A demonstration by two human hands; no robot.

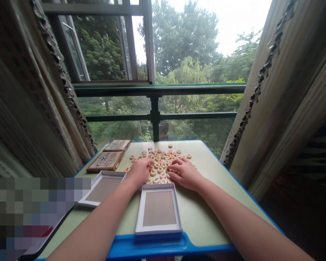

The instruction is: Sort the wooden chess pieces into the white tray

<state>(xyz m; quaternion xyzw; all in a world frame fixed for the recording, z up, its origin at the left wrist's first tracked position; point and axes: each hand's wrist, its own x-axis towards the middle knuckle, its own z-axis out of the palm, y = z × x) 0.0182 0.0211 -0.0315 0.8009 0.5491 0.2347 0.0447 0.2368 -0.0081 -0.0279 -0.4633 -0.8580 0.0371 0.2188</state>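
Many round wooden Chinese chess pieces [160,169] with red and black characters lie spread over the far middle of the table. My left hand [139,171] rests at the left side of the pieces, its fingers bent over some of them; whether it grips one is hidden. On the right side, my right hand [185,173] has its fingers apart, with the tips touching the pieces' edge. Just in front of the pieces lies an open, shallow white box tray [138,217] with a grey-brown bottom. A second white tray [84,203] lies left of my left forearm.
Two printed flat boxes [104,160] lie at the table's left edge. The pale green table [206,214] has a raised blue rim. Behind it run a green railing [198,88] and a window; curtains [263,90] hang on both sides. A blurred patch covers the lower left.
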